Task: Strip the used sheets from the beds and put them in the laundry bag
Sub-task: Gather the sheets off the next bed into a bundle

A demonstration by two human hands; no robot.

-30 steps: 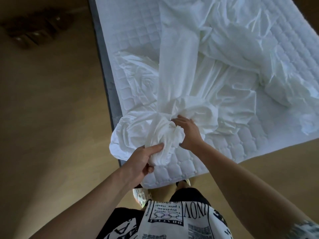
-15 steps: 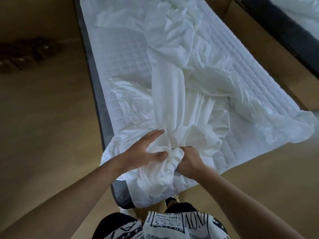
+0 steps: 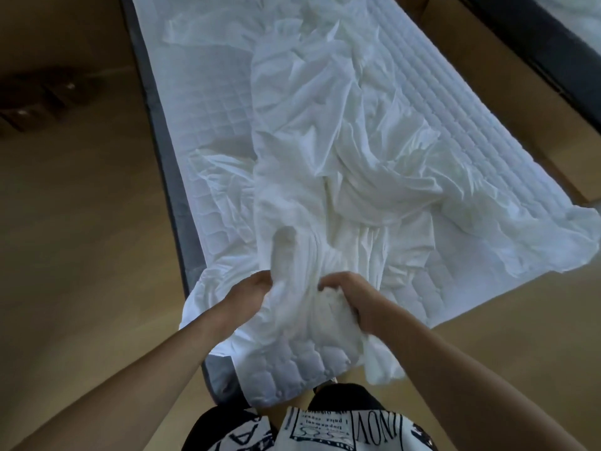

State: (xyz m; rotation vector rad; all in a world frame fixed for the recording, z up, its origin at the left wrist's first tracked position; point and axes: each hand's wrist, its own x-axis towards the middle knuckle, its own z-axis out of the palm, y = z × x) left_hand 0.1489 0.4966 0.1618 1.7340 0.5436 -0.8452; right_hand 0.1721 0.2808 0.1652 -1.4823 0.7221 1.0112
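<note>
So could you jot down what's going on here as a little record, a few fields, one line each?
place: foot of a narrow bed, seen from above
sheet: white, crumpled, pulled loose along the bed, near end bunched
left hand: grips the bunched end
right hand: grips the same bunch, beside the left
mattress pad: quilted white, uncovered on the left side
bed frame: dark grey edge
floor: tan
laundry bag: not in view
task stage: sheet not yet off the bed
</note>
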